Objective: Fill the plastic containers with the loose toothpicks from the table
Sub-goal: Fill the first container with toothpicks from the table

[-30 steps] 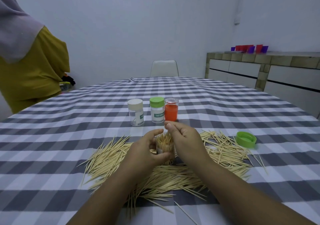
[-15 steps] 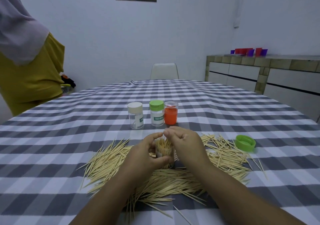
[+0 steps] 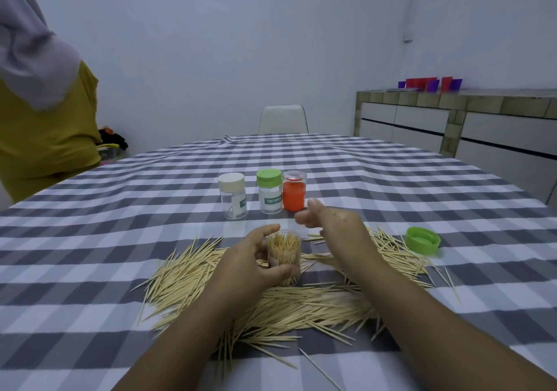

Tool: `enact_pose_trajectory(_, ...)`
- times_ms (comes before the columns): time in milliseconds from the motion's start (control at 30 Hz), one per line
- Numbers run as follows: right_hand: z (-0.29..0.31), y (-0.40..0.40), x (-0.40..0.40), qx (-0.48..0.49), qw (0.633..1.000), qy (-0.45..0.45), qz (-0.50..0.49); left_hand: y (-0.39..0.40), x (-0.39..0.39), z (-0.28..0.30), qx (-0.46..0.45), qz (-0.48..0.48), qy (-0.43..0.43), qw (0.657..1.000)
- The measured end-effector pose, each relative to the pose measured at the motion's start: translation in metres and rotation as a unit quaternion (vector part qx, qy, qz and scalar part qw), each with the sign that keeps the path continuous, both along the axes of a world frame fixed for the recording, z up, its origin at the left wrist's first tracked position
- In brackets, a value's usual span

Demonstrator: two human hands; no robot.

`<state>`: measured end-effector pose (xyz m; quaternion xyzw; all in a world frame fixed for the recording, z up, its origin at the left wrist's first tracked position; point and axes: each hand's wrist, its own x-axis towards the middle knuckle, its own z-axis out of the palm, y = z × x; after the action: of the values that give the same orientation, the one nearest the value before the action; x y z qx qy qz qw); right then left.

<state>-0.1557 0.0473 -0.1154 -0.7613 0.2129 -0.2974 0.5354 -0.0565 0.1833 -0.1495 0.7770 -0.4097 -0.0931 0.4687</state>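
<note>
From the head view I see my left hand (image 3: pixel 250 265) grasping the open container (image 3: pixel 284 255), packed with toothpicks, upright amid the loose toothpicks (image 3: pixel 316 303) on the bench (image 3: pixel 90 240). My right hand (image 3: pixel 334 221) hovers released just beyond it, holding nothing.

Left hand (image 3: pixel 244 265) grips toothpick-filled container (image 3: pixel 283 253); right hand (image 3: pixel 334 224) empty.

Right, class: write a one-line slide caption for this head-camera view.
Left hand holds a toothpick-filled container above loose toothpicks.
</note>
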Motion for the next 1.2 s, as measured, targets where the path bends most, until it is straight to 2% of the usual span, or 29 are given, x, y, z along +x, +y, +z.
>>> enact_pose_trajectory(67,0.002,-0.016,-0.005,-0.056,0.997,0.059,0.013,0.0,0.0,0.001,0.004,0.003,0.0,1.0)
enact_pose_trajectory(100,0.0,-0.025,-0.007,-0.106,0.987,0.117,0.012,0.001,0.0,0.001,0.007,0.004,-0.001,1.0)
enact_pose_trajectory(200,-0.011,-0.05,-0.011,-0.209,0.933,0.294,-0.002,0.001,0.0,0.003,0.012,0.003,-0.004,1.0)
enact_pose_trajectory(300,-0.018,-0.057,-0.011,-0.261,0.882,0.392,0.006,0.001,-0.002,0.003,0.016,0.003,-0.006,1.0)
enact_pose_trajectory(367,-0.014,-0.057,-0.01,-0.276,0.873,0.401,0.007,0.001,-0.002,0.003,0.017,0.003,-0.005,1.0)
enact_pose_trajectory(567,0.002,-0.05,-0.016,-0.22,0.899,0.376,0.056,0.001,0.0,0.002,0.024,0.004,-0.01,1.0)
enact_pose_trajectory(633,0.004,-0.051,-0.019,-0.216,0.896,0.382,0.065,0.001,-0.001,0.002,0.024,0.006,-0.011,1.0)
enact_pose_trajectory(700,0.007,-0.051,-0.022,-0.23,0.878,0.412,0.08,0.001,-0.001,0.002,0.025,0.007,-0.011,1.0)
enact_pose_trajectory(833,0.004,-0.051,-0.025,-0.301,0.816,0.483,0.107,0.0,0.0,0.001,0.025,0.009,-0.013,1.0)
enact_pose_trajectory(933,-0.003,-0.052,-0.02,-0.353,0.798,0.482,0.08,0.0,0.0,0.001,0.029,0.01,-0.019,0.999)
enact_pose_trajectory(1100,-0.006,-0.041,-0.016,-0.405,0.792,0.457,0.025,0.001,-0.001,0.002,0.029,0.01,-0.02,0.999)
enact_pose_trajectory(1200,-0.008,-0.035,-0.01,-0.456,0.764,0.457,-0.007,0.001,-0.002,0.004,0.027,0.008,-0.02,0.999)
